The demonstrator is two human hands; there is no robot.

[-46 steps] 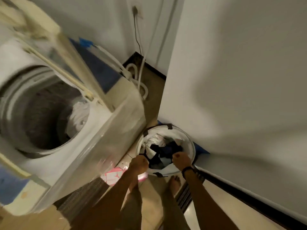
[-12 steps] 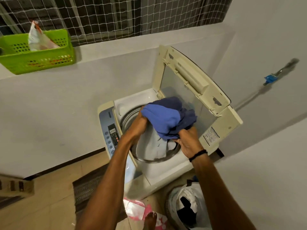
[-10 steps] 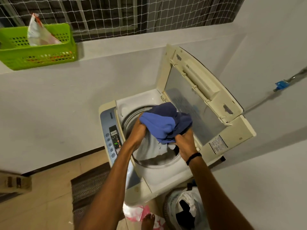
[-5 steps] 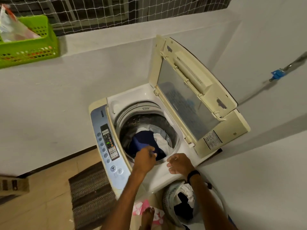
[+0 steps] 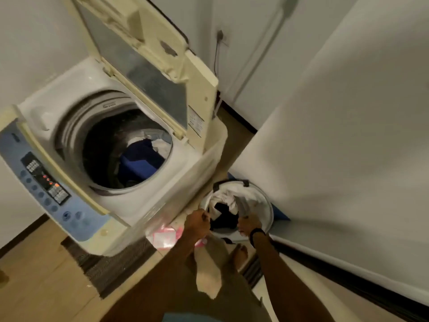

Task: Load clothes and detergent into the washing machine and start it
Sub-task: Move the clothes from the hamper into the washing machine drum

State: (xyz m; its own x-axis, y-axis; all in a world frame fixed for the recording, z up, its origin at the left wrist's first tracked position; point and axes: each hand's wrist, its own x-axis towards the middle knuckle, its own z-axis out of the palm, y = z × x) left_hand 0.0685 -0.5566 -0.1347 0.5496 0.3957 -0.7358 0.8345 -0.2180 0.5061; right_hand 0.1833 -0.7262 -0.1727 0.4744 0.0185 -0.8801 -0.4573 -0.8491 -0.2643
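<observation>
While both arms are stretching down beside the machine, the fingers point(image 5: 205, 217) of the left hand point(image 5: 197, 223) are curling over the near edge of the heap, and those of the right hand point(image 5: 248, 225), the one wearing a dark wristband point(image 5: 257, 233), are curling in on the other side. Blur is hiding whether either hand is actually gripping cloth, so I cannot tell. A pale grey strip point(image 5: 241, 205) is rising just above the right hand.

The clothes point(image 5: 226, 201), a loose mix of white and dark pieces, are lying in a round white laundry basket point(image 5: 267, 206) that is standing on the floor point(image 5: 34, 275) between the wall and the washing machine point(image 5: 130, 210). They are looking soft, light and limp, so they are likely going to sag and trail. Gathering a bundle from underneath with both hands, rather than pinching one corner, is probably going to stop pieces dropping on the way up.

Further out, the lid point(image 5: 144, 54) is standing open, and a blue garment point(image 5: 141, 160) with something white is already lying in the drum point(image 5: 72, 135). The control panel point(image 5: 44, 182) is showing small red lights. A pink packet point(image 5: 165, 238) is lying on the floor at the machine's foot, beside a dark mat point(image 5: 116, 266). I cannot tell whether it is detergent.
</observation>
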